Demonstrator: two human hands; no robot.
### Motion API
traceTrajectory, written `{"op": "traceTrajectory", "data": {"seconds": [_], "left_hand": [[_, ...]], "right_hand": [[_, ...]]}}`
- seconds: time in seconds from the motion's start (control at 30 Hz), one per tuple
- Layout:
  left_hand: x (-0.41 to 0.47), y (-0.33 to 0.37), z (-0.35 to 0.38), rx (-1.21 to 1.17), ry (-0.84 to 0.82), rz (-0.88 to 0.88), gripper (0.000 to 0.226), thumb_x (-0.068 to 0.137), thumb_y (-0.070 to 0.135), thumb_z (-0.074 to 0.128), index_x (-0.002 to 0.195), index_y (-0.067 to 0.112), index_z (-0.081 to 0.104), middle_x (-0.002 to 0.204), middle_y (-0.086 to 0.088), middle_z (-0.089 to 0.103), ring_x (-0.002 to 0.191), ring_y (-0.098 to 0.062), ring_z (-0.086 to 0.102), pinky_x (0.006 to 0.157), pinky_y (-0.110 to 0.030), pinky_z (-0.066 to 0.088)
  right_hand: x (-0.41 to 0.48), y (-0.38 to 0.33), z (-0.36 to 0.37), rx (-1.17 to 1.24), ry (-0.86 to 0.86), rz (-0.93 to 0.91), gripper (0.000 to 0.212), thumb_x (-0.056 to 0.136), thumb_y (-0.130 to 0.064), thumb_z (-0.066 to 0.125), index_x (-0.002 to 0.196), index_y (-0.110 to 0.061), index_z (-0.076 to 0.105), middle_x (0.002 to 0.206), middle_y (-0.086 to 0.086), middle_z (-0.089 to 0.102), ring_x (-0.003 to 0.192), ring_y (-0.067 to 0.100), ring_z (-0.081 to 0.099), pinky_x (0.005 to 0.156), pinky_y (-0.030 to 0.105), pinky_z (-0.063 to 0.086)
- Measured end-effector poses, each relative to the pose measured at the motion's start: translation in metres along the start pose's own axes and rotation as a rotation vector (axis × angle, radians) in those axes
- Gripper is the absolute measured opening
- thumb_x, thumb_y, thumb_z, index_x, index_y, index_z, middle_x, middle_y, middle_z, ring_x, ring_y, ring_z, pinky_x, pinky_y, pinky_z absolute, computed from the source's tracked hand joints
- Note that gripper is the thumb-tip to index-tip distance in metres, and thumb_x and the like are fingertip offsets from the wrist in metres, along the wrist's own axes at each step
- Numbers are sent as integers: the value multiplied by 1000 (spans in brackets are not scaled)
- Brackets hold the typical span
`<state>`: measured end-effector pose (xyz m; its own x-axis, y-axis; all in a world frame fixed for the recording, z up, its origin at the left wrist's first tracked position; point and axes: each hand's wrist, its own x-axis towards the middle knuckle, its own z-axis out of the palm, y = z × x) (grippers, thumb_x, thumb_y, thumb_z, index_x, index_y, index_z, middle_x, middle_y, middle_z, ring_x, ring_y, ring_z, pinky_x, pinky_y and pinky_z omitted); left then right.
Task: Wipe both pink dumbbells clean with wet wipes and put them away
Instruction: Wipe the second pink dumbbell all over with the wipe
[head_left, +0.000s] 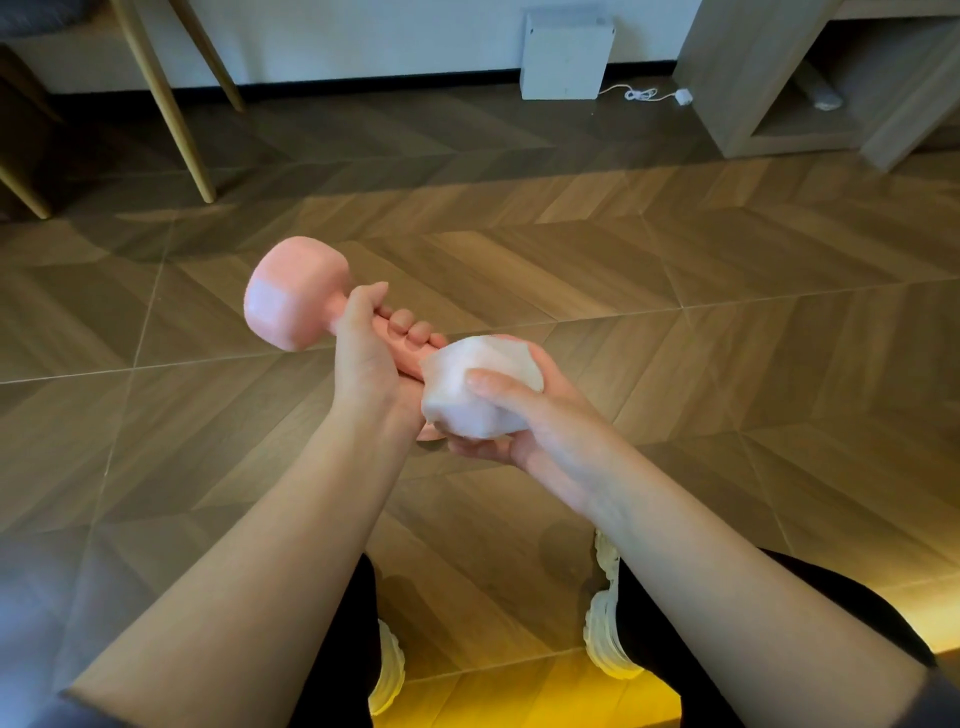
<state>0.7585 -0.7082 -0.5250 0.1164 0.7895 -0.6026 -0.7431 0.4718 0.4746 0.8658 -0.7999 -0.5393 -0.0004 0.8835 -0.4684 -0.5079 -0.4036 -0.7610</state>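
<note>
A pink dumbbell is held in the air above the floor, one head pointing up and to the left. My left hand grips its handle, fingers curled round it. The nearer head is wrapped in a white wet wipe. My right hand cups that wrapped head from below, thumb pressed on top of the wipe. Only this one dumbbell is in view.
Wooden herringbone floor spreads below. Wooden chair legs stand at the back left. A white box with a cable leans by the far wall, and a wooden shelf unit is at the back right. My shoes are below.
</note>
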Motion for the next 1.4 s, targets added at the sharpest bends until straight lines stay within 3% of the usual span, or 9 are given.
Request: {"op": "traceTrajectory", "data": {"seconds": [0.23, 0.4, 0.53, 0.63, 0.77, 0.9, 1.0, 1.13, 1.4], "left_hand": [[2, 4, -2, -35, -2, -26, 30, 91, 17, 52, 67, 19, 34, 51, 6, 30, 41, -11, 30, 45, -19, 33], [4, 9, -5, -39, 10, -16, 30, 91, 18, 50, 67, 20, 32, 51, 7, 28, 41, -11, 27, 49, -22, 30], [1, 4, -2, -8, 17, -8, 31, 91, 18, 49, 67, 20, 29, 52, 6, 24, 43, -12, 24, 52, -24, 27], [-3, 1, 2, 1, -20, -6, 31, 91, 17, 47, 66, 20, 28, 53, 6, 22, 45, -13, 22, 51, -24, 27], [-5, -2, 4, 40, -64, -6, 31, 91, 16, 45, 65, 21, 28, 51, 6, 22, 44, -12, 20, 48, -23, 25], [-4, 2, 4, -24, -80, -10, 32, 90, 15, 46, 64, 20, 29, 51, 6, 23, 43, -12, 23, 44, -21, 29], [-2, 8, 0, -64, -80, 2, 32, 90, 15, 45, 63, 20, 29, 50, 6, 23, 42, -12, 23, 43, -19, 29], [-3, 4, -3, 8, -77, 17, 32, 91, 16, 43, 63, 20, 27, 50, 6, 21, 43, -12, 21, 46, -24, 26], [-1, -2, 2, 14, -95, -14, 31, 91, 18, 55, 64, 16, 40, 54, 1, 42, 47, -14, 45, 57, -25, 41]], "right_hand": [[0, -1, 5, -73, 1, -20, 35, 100, -31, 53, 133, -20, 48, 126, 19, 64, 95, 30, 65, 87, 57, 52], [0, 1, -1, -46, -110, -42, 55, 80, -15, 69, 132, -16, 50, 135, 19, 57, 111, 47, 60, 90, 60, 48], [0, 7, 4, -127, 0, -71, 54, 68, -14, 79, 115, -27, 58, 120, 3, 65, 107, 30, 66, 86, 54, 54], [1, 9, 6, -142, 96, -84, 47, 76, -21, 80, 116, -27, 56, 119, 5, 66, 98, 26, 69, 78, 47, 58], [0, 6, 6, -81, 140, -69, 40, 86, -38, 69, 119, -22, 54, 115, 15, 70, 88, 28, 67, 81, 58, 54], [-3, 3, 1, -36, 27, -80, 40, 97, -32, 57, 133, -15, 51, 124, 20, 65, 99, 34, 65, 89, 64, 48], [-4, 1, -1, 10, -56, -50, 56, 85, -24, 66, 137, -19, 47, 129, 16, 63, 101, 35, 65, 93, 61, 48], [-4, 1, 2, -71, -56, 26, 49, 85, -23, 74, 128, -29, 50, 129, 13, 62, 97, 31, 68, 80, 52, 58], [-2, -8, 0, 39, 120, -7, 33, 99, -33, 53, 127, -17, 54, 97, 9, 70, 78, 25, 65, 62, 41, 56]]}}
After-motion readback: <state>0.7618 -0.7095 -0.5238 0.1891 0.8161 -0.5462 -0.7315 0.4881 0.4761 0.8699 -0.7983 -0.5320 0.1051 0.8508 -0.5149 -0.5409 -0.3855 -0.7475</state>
